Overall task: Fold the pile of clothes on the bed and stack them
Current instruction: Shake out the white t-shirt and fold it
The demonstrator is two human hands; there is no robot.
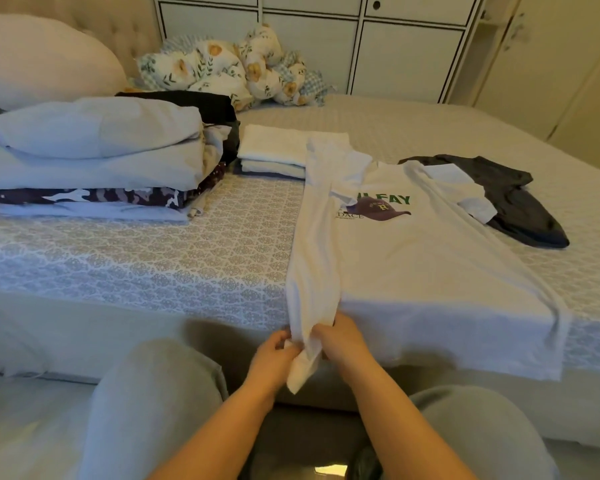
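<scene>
A white T-shirt (pixel 413 265) with green letters and a purple cap print lies flat on the bed, its hem hanging over the near edge. Its left side is folded inward into a long strip. My left hand (pixel 272 355) and my right hand (pixel 340 337) both pinch the lower end of that strip at the bed's edge. A dark grey garment (pixel 513 199) lies unfolded beyond the shirt's right sleeve. A small stack of folded white and cream pieces (pixel 274 150) sits behind the shirt. A taller stack of folded clothes (pixel 94 157), pale on top with a camouflage piece below, stands at the left.
The bed (pixel 153 251) has a patterned grey cover. A big pillow (pixel 42 60) and floral stuffed bedding (pixel 232 67) lie at the head end. White cabinet doors (pixel 378 46) stand behind. My knees in grey trousers (pixel 153 403) are at the bed's near edge.
</scene>
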